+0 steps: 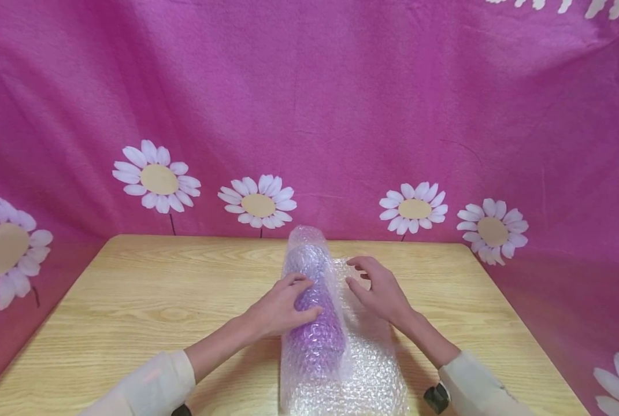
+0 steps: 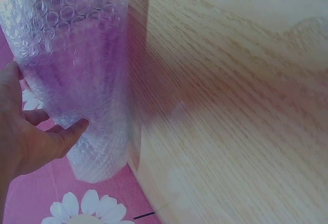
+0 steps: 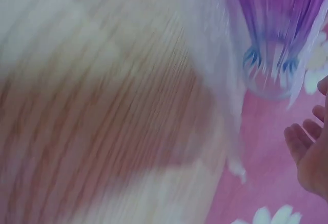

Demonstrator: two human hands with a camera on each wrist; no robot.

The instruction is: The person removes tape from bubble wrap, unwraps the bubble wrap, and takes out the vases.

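A purple glass vase point(image 1: 317, 332), seen through clear bubble wrap point(image 1: 351, 387), lies lengthwise on the table. In the right wrist view, the vase point(image 3: 279, 14) shows a purple body, a clear end and blue detail near it. My left hand point(image 1: 280, 306) rests on the wrapped vase from the left side, thumb and fingers spread apart over the wrap. The left wrist view has this hand point(image 2: 36, 137) against the bubble wrap point(image 2: 97, 152). To the right, my right hand point(image 1: 382, 292) hovers over the flat part of the wrap, fingers loosely bent and holding nothing.
The wood-grain table point(image 1: 174, 294) reaches back to a pink cloth point(image 1: 330, 115) printed with white daisies, which hangs behind and along both sides. The bubble wrap's flat sheet extends to the right of the vase and toward the front.
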